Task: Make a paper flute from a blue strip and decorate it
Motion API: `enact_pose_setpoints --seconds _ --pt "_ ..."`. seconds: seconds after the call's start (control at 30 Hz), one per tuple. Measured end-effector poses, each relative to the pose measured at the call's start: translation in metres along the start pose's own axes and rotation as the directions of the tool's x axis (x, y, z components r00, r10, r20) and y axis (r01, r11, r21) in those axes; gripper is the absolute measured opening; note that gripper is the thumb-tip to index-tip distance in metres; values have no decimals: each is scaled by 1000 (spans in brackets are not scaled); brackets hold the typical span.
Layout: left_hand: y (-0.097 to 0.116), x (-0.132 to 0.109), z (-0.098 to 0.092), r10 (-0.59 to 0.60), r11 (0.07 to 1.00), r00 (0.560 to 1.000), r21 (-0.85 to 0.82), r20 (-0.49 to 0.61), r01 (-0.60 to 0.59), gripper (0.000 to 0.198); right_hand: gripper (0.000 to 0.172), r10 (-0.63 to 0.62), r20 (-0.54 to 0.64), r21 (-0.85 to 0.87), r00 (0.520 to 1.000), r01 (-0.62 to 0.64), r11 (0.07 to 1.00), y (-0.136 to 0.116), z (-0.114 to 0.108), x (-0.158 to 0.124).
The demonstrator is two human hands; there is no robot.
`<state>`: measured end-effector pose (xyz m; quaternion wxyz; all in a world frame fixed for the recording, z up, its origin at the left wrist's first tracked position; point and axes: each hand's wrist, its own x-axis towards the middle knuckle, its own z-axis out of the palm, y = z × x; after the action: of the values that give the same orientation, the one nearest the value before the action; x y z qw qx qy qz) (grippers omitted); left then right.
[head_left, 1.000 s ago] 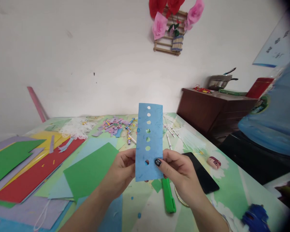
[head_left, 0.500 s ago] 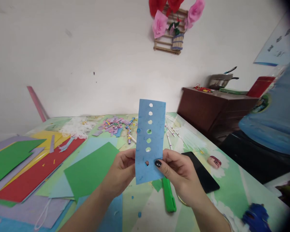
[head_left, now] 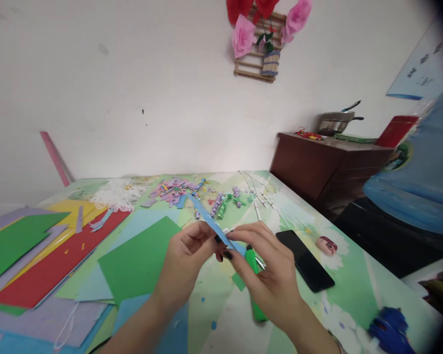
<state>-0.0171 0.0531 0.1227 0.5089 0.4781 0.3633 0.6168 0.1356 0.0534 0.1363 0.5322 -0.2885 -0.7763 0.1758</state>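
A narrow blue paper strip (head_left: 210,222) is held over the table, tipped almost flat so only its thin face shows. My left hand (head_left: 186,263) pinches its near end from the left, thumb on top. My right hand (head_left: 268,275) grips the same end from the right, fingers curled over it. Under my right hand lies a green tool (head_left: 254,275), partly hidden. A green paper sheet (head_left: 138,260) lies on the table just left of my left hand.
Coloured sheets, among them a red sheet (head_left: 55,263), cover the table's left side. Paper scraps (head_left: 175,189) and curled bits sit at the back. A black phone (head_left: 304,265) and a small eraser (head_left: 327,244) lie to the right. A dark wooden cabinet (head_left: 325,167) stands beyond.
The blue strip stood upright facing me with its row of holes showing; now it is tilted down nearly flat. My right hand has moved over its near end.
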Motion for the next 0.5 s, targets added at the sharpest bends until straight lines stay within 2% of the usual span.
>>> enact_pose_setpoints --seconds 0.1,0.23,0.37,0.43,0.5 --pt "3 -2 3 -1 997 1000 74 1 1 11 16 136 1 159 991 -134 978 2 2 0" --pt "8 -6 6 51 971 998 236 -43 -40 12 15 358 52 353 932 -352 867 6 5 -1" --pt "5 -9 6 186 912 981 381 -56 -151 7 14 407 86 470 909 -397 788 6 5 1" --pt "1 -10 4 306 840 951 485 -51 -244 4 14 419 94 498 903 -407 766 5 5 1" --pt "-1 -12 3 459 700 889 618 -5 -358 10 15 435 110 526 894 -424 737 5 5 2"
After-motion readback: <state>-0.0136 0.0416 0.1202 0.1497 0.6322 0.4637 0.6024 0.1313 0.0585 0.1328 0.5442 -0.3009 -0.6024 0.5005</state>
